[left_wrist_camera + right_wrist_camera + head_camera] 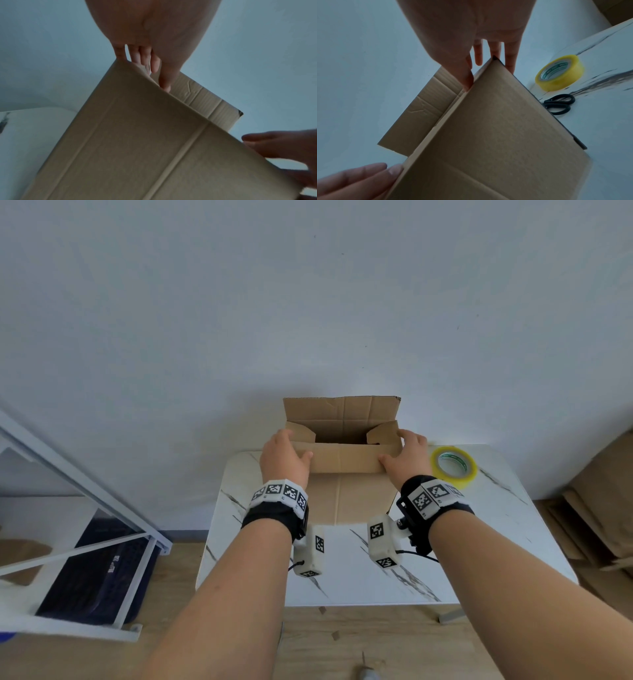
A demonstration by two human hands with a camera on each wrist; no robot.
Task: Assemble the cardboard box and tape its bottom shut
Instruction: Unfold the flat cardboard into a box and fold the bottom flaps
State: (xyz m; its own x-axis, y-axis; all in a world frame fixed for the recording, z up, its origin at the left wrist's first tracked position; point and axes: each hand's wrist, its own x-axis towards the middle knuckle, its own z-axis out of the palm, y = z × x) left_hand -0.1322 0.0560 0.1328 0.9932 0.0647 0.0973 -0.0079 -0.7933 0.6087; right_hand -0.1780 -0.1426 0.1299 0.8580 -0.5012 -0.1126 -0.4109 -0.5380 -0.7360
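Observation:
A brown cardboard box stands on the white marble-patterned table with its upper flaps loose. The far flap stands upright and the two side flaps lean inward. My left hand is at the box's left top corner, fingers over the left side flap and thumb on the near flap. My right hand mirrors it at the right corner. In the wrist views the box fills the frame, with straight fingers lying against its edges. A yellow tape roll lies right of the box.
Black scissors lie on the table just in front of the tape, beside the box. A white metal frame with a dark blue item under it stands at the left. Flat cardboard is stacked at the right. A wall is close behind.

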